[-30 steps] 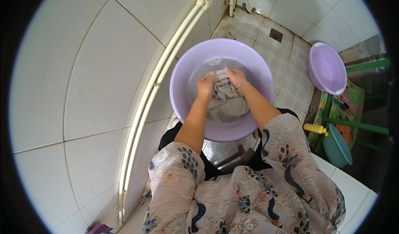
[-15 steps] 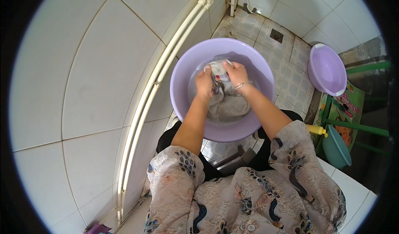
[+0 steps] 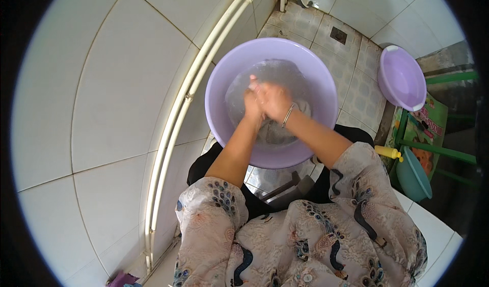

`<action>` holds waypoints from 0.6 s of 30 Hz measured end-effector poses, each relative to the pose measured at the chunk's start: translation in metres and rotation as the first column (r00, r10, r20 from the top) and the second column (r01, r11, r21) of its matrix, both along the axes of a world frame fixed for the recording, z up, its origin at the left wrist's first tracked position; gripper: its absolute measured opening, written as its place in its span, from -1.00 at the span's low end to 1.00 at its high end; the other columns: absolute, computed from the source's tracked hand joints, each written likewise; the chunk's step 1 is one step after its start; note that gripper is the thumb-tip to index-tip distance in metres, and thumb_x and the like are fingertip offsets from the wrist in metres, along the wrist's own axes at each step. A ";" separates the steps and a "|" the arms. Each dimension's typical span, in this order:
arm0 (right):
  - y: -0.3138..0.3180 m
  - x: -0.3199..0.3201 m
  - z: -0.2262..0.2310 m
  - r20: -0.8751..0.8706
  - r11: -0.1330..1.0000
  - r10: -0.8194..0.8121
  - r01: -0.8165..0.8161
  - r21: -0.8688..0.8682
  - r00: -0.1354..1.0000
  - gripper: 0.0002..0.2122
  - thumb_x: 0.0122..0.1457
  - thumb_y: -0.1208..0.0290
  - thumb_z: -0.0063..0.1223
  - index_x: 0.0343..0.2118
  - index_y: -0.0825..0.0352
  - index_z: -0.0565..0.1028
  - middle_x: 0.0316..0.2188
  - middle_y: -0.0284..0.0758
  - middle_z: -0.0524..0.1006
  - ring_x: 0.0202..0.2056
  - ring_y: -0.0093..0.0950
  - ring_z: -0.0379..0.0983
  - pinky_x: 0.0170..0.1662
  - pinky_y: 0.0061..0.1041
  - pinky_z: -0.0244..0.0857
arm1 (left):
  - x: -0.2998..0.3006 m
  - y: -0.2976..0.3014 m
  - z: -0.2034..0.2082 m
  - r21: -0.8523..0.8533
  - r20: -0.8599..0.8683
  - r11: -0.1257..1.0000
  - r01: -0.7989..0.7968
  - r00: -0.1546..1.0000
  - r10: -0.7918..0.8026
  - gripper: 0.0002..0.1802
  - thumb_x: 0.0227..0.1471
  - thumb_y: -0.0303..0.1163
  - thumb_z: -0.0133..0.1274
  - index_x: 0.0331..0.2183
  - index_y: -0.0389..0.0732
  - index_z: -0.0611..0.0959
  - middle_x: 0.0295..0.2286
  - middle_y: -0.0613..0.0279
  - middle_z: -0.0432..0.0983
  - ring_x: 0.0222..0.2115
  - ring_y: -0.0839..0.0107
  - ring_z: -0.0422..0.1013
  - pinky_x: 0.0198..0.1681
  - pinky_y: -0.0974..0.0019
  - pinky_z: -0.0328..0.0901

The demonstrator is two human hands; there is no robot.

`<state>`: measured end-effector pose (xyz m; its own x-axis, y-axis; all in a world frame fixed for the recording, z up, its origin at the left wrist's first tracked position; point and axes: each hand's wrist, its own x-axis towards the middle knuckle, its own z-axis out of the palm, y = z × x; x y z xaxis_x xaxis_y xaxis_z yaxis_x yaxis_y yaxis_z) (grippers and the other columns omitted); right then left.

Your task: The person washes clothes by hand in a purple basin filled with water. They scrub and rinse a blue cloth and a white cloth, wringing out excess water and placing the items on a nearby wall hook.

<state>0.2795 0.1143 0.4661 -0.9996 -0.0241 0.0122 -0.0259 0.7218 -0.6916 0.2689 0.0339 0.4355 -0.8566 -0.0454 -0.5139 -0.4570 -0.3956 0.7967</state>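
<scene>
Below me stands a large light-purple basin (image 3: 216,83) with cloudy water (image 3: 277,70) in it. A wet grey cloth (image 3: 277,133) lies partly in the water, under and beside my hands. My left hand (image 3: 251,103) and my right hand (image 3: 273,101) are pressed together over the middle of the basin, closed on a bunched part of the cloth. Most of that part is hidden by the hands. My right hand, with a bracelet (image 3: 289,114) at its wrist, lies over the left and is blurred by motion.
A smaller purple basin (image 3: 402,80) leans at the right, by a green metal frame (image 3: 438,154). A teal basin (image 3: 413,175) and a yellow bottle (image 3: 388,152) are below it. White pipes (image 3: 186,101) run along the tiled wall at left. A floor drain (image 3: 338,35) lies beyond.
My hands, which held the cloth spread between them, have come together, the right over the left. The cloth's patch with a red mark is out of sight.
</scene>
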 end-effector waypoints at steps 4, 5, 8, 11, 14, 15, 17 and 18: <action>0.044 -0.029 -0.015 0.018 0.976 -0.160 0.161 -0.144 0.987 -0.57 0.16 0.10 -0.17 -0.63 0.41 0.45 -0.71 -0.13 0.42 -0.59 -0.27 0.39 -0.47 -0.32 0.24 | 0.012 0.014 0.067 -0.098 0.037 0.957 0.274 0.962 -0.272 -0.47 0.14 0.03 -0.27 -0.44 -0.29 0.49 -0.57 0.26 0.38 -0.64 0.51 0.23 -0.60 0.39 0.16; 0.042 -0.028 -0.018 -0.020 0.946 -0.166 0.153 -0.287 0.986 -0.57 0.16 0.10 -0.15 -0.64 0.41 0.45 -0.73 -0.20 0.41 -0.61 -0.37 0.37 -0.49 -0.38 0.23 | 0.007 0.007 0.068 -0.061 0.022 0.951 0.303 0.953 -0.303 -0.50 0.14 -0.01 -0.24 -0.31 -0.31 0.47 -0.44 0.16 0.41 -0.48 0.42 0.31 -0.45 0.32 0.23; 0.049 -0.018 0.005 0.184 0.741 -0.122 0.213 -0.637 0.975 -0.58 0.16 0.08 -0.09 -0.62 0.39 0.44 -0.70 -0.48 0.35 -0.60 -0.68 0.21 -0.52 -0.60 0.15 | -0.002 -0.018 0.051 0.154 -0.090 0.948 0.280 0.959 -0.268 -0.48 0.13 -0.06 -0.20 -0.14 -0.36 0.42 -0.19 0.02 0.41 -0.17 0.29 0.35 -0.12 0.22 0.25; 0.056 -0.003 0.027 0.267 0.618 -0.066 0.250 -0.746 0.961 -0.59 0.15 0.06 -0.09 -0.58 0.38 0.44 -0.64 -0.50 0.35 -0.56 -0.69 0.18 -0.49 -0.61 0.13 | 0.002 -0.041 0.071 0.072 -0.134 0.900 0.429 0.899 -0.418 -0.53 0.06 -0.15 -0.06 -0.17 -0.38 0.45 -0.27 0.08 0.44 -0.28 0.33 0.38 -0.20 0.29 0.27; 0.056 0.010 0.048 0.282 0.636 0.013 0.210 -0.743 0.959 -0.59 0.15 0.06 -0.09 -0.58 0.37 0.44 -0.65 -0.50 0.35 -0.56 -0.70 0.18 -0.49 -0.64 0.11 | 0.014 -0.044 0.081 0.009 -0.130 0.868 0.497 0.861 -0.492 -0.60 -0.06 -0.28 0.06 -0.22 -0.38 0.49 -0.36 0.14 0.49 -0.39 0.40 0.43 -0.33 0.38 0.33; 0.057 0.009 0.044 0.262 0.617 0.033 0.186 -0.764 0.965 -0.59 0.15 0.06 -0.09 -0.58 0.37 0.44 -0.64 -0.50 0.35 -0.56 -0.71 0.18 -0.49 -0.64 0.11 | 0.017 -0.043 0.085 -0.002 -0.111 0.854 0.521 0.848 -0.518 -0.61 -0.09 -0.33 0.09 -0.22 -0.38 0.49 -0.37 0.15 0.49 -0.39 0.41 0.43 -0.33 0.39 0.33; 0.058 0.008 0.030 0.230 0.577 0.071 0.148 -0.803 0.970 -0.60 0.16 0.07 -0.10 -0.58 0.36 0.44 -0.64 -0.51 0.35 -0.56 -0.71 0.18 -0.49 -0.66 0.12 | 0.020 -0.042 0.082 0.055 -0.109 0.838 0.542 0.838 -0.535 -0.62 -0.14 -0.40 0.11 -0.23 -0.38 0.50 -0.36 0.16 0.49 -0.38 0.42 0.43 -0.33 0.41 0.33; 0.057 0.007 0.027 0.241 0.629 0.075 0.141 -0.765 0.968 -0.61 0.16 0.08 -0.09 -0.56 0.36 0.45 -0.63 -0.51 0.36 -0.55 -0.71 0.19 -0.48 -0.66 0.12 | 0.021 -0.041 0.079 0.087 -0.104 0.829 0.552 0.833 -0.544 -0.61 -0.17 -0.44 0.12 -0.23 -0.38 0.50 -0.36 0.17 0.49 -0.38 0.42 0.43 -0.33 0.42 0.34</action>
